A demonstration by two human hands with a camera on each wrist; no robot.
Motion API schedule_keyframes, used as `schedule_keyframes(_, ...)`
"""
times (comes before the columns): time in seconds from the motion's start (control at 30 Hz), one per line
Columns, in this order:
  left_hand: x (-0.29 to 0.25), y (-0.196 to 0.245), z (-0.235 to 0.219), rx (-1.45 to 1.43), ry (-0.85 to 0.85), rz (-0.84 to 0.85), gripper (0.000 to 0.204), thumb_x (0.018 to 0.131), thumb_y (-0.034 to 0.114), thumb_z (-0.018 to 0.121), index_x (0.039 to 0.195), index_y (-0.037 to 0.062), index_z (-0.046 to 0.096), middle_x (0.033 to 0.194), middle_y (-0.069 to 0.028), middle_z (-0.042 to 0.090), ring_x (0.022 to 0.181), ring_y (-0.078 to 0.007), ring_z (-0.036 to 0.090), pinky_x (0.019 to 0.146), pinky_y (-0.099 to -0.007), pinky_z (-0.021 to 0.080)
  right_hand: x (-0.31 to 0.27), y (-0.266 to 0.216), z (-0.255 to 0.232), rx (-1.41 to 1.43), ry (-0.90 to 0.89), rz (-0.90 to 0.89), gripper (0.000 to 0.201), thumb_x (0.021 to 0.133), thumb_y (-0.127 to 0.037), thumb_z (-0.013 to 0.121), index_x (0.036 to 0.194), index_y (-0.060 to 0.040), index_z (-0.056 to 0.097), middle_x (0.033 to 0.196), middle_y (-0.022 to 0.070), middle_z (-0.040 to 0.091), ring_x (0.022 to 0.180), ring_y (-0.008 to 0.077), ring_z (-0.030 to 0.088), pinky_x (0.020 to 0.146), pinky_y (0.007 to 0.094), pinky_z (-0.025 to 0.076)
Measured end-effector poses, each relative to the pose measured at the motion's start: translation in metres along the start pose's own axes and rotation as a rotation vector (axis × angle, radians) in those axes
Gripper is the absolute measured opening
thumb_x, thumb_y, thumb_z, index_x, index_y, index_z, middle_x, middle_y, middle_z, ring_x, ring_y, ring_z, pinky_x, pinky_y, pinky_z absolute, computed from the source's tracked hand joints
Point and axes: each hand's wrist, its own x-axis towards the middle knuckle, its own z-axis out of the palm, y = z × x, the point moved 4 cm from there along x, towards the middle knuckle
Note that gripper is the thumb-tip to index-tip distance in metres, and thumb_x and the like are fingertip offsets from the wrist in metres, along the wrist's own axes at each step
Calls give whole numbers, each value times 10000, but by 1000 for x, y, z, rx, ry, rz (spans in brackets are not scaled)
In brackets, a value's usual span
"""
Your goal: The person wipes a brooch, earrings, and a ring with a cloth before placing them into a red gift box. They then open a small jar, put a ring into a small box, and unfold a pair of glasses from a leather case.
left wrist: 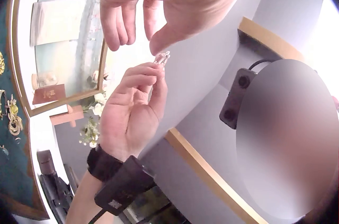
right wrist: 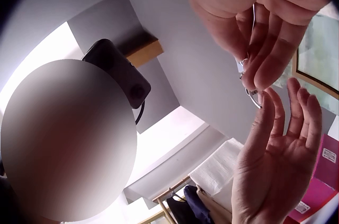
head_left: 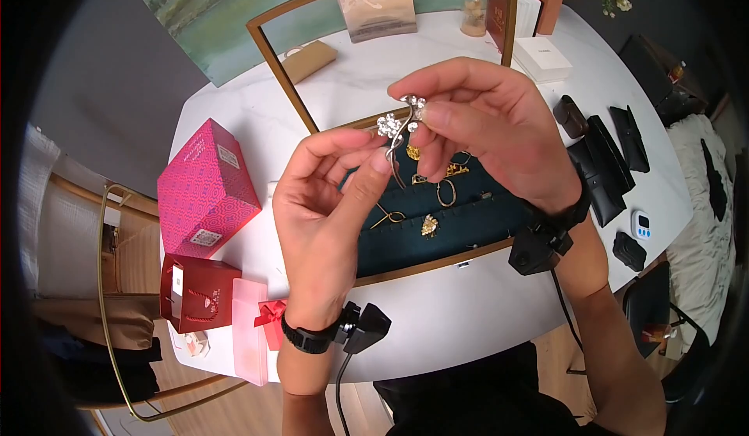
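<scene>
Both hands hold a silver jewelry piece (head_left: 388, 126) above an open display box (head_left: 390, 253) lined in dark green. It has flowers of sparkling clear stones and thin, curving stems. My left hand (head_left: 324, 194) pinches its lower stems between thumb and fingers. The thumb and index finger of my right hand (head_left: 499, 136) grip the upper flower end. From the right wrist view, a curved silver stem (right wrist: 253, 98) runs between the two hands. Inside the box lie several gold pieces, among them a leaf-like cluster (head_left: 429, 226) and an oval ring shape (head_left: 445, 193).
The box's glass lid stands raised in a wooden frame (head_left: 282, 77). A pink patterned box (head_left: 207, 190), a red gift bag (head_left: 211, 292) and a pink box (head_left: 248, 334) stand left. To the right are black cases (head_left: 599, 171), a small white timer (head_left: 640, 225) and a white box (head_left: 544, 58).
</scene>
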Motion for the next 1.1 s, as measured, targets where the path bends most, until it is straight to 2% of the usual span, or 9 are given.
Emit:
schedule_keyframes(0.07,0,-1,-2,12,-64,-17,213,931,24,652,1130,-51,642,1048,-121,697,917,-152,659,839,-288,538,0,-1,1,-3,-7,12,274,963,-56,544,1204,54,612,846,86,694,683,140,689,616,241,576)
schedule_keyframes(0.2,-2,-2,0,-46,-43,-65,202,933,25,645,1118,-53,654,1047,-126,698,904,-161,662,849,-290,533,0,0,3,3,-1,11,265,958,-39,545,1195,53,619,842,85,693,683,134,683,616,234,563)
schedule_keyframes(0.3,-1,-1,-3,-126,-38,-83,204,936,21,631,1123,-56,659,1048,-134,702,900,-170,668,856,-297,533,0,4,3,-8,0,-12,260,960,-35,546,1191,53,623,835,83,690,683,126,677,613,226,551)
schedule_keyframes(0.37,0,2,-2,-238,-103,-121,210,942,17,614,1136,-52,659,1055,-141,705,910,-177,675,856,-302,535,0,4,1,-24,-1,-25,257,961,-34,546,1190,53,624,831,82,688,683,121,674,611,223,546)
schedule_keyframes(0.43,1,-2,-5,-185,-93,-106,210,938,6,616,1135,-52,659,1056,-144,705,917,-179,677,859,-302,534,0,5,0,-32,-43,10,282,951,-89,621,1204,35,633,881,93,689,761,130,681,675,226,563)
schedule_keyframes(0.57,-3,-4,-2,-31,-51,-34,215,924,-19,631,1134,-52,658,1058,-151,707,933,-182,678,871,-302,530,-1,3,2,-79,2,54,284,945,-100,635,1197,30,639,874,88,690,732,127,679,645,221,553)
schedule_keyframes(0.67,-2,-5,-3,-52,-42,-43,219,918,-25,641,1135,-50,657,1061,-160,708,943,-180,677,870,-303,533,-1,4,2,-107,40,-4,281,944,-125,645,1181,26,646,883,89,697,710,128,677,635,230,554)
schedule_keyframes(0.87,2,-3,-3,-169,-21,-28,222,919,-18,643,1139,-49,653,1072,-170,708,934,-185,686,860,-309,547,1,11,3,-98,64,63,268,934,-193,672,1105,12,668,907,84,715,714,108,672,613,217,528)
schedule_keyframes(1.1,1,-5,-1,-166,-59,-21,230,918,-13,646,1145,-52,634,1072,-169,707,933,-196,693,862,-326,566,0,15,6,-173,80,64,208,918,-166,684,1018,16,675,799,48,717,694,64,647,584,188,479)
